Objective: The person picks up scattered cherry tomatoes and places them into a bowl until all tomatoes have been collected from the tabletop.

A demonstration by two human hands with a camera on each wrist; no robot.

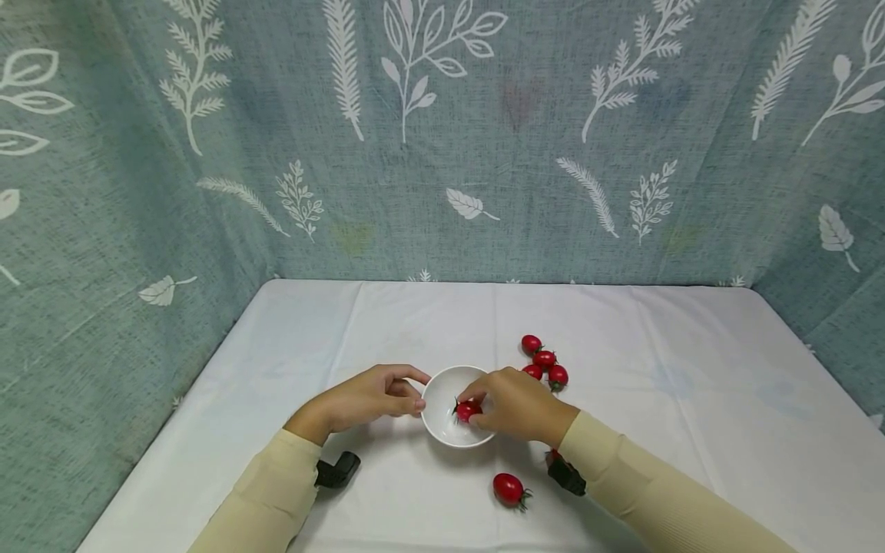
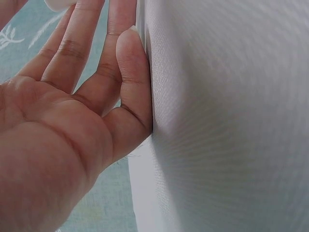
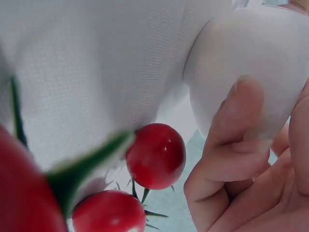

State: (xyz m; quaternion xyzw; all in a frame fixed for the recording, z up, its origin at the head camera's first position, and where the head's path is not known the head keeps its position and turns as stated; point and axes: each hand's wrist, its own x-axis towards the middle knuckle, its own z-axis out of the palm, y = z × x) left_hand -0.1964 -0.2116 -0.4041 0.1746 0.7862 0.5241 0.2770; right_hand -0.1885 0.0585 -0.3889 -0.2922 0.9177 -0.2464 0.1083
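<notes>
A white bowl [image 1: 439,427] stands on the table between my hands. With its fingertips, my left hand [image 1: 369,398] touches the bowl's left side, the fingers fairly straight; in the left wrist view only a bit of the bowl [image 2: 57,4] shows beyond them. Over the bowl's right rim reaches my right hand [image 1: 520,401], pinching a red cherry tomato [image 1: 467,411] with a green stem inside the bowl. That tomato is hidden in the right wrist view, where the right hand's curled fingers [image 3: 236,125] overlap the bowl's outer wall [image 3: 236,53].
Several cherry tomatoes [image 1: 545,359] lie grouped behind the right hand. Another tomato [image 1: 508,489] sits in front of the bowl, and one more [image 1: 552,457] is partly hidden by the right wrist. White cloth [image 1: 387,322] covers the table; a patterned curtain [image 1: 442,169] hangs behind.
</notes>
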